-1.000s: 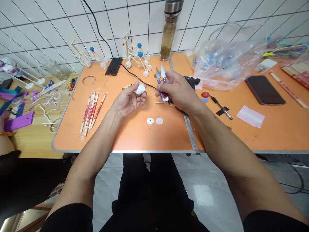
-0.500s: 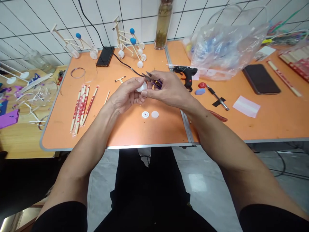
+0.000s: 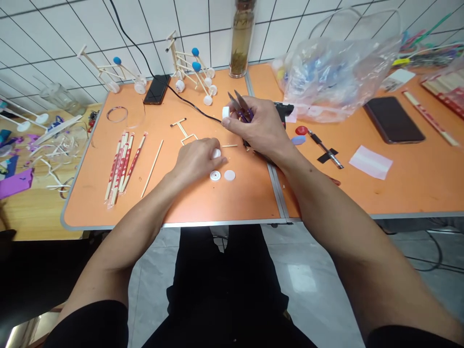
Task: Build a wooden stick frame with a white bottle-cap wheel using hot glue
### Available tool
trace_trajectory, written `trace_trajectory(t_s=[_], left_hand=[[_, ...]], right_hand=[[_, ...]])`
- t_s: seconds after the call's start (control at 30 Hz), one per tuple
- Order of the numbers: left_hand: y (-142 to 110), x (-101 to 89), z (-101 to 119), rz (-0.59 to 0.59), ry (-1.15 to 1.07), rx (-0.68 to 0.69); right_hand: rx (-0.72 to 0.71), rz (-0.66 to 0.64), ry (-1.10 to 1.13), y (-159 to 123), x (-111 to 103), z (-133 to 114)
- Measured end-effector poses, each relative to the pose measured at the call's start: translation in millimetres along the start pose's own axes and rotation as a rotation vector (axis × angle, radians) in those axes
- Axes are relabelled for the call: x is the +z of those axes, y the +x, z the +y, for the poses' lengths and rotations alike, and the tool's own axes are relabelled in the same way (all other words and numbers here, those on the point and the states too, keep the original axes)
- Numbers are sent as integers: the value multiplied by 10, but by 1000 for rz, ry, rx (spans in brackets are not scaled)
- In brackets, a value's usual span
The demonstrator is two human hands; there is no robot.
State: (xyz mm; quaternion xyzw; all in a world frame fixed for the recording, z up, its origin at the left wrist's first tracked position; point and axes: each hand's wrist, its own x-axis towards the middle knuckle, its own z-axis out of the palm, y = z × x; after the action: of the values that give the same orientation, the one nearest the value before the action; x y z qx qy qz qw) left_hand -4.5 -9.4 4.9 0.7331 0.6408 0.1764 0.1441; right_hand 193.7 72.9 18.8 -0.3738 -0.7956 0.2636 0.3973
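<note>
Scissors and white cap in the right hand, left hand low over the desk

Nearest to me, past the front edge of the orange desk (image 3: 246,205), a ringed white disc (image 3: 215,175) and a plain pale disc (image 3: 229,175) lie side by side. Just beyond them is my left hand (image 3: 197,157), nearly closed, thumb and fingers about a white round piece (image 3: 216,153); I cannot tell whether it is gripped or only touched. A bare stick (image 3: 152,168) lies to the left of it, and red-wrapped sticks (image 3: 121,166) lie further left.

Higher up, my right hand (image 3: 259,128) holds purple-handled scissors (image 3: 245,112), blades apart and pointing away, with a white cap (image 3: 226,112) at its thumb and fingertips. Off to its right are a pen (image 3: 328,152) and a pink sheet (image 3: 371,162).

Farther back I see a small stick frame (image 3: 183,130) beyond the left hand and a black glue gun (image 3: 284,110), partly hidden by the right hand. At the rear stand stick models with blue balls (image 3: 196,66), a tall glass bottle (image 3: 241,41) and a clear plastic bag (image 3: 337,79), before the tiled wall (image 3: 203,19).
</note>
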Motion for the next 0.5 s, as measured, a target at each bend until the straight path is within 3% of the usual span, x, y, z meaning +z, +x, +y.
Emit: trace_trajectory(t_s=[0.1,0.2,0.37,0.5], left_hand=[[-46,86,60,-59,111,12],[-44,101,-2,-6,82,38],[97,-1,-324,351,-276,120],[194,11,-431,309,-518,217]], right_hand=[[27,18,64,3,-1,7],[59,21,136,-2,-5,-19],[124,-29,291,-39,20,-134],[190,-120,414,-91,110,-222]])
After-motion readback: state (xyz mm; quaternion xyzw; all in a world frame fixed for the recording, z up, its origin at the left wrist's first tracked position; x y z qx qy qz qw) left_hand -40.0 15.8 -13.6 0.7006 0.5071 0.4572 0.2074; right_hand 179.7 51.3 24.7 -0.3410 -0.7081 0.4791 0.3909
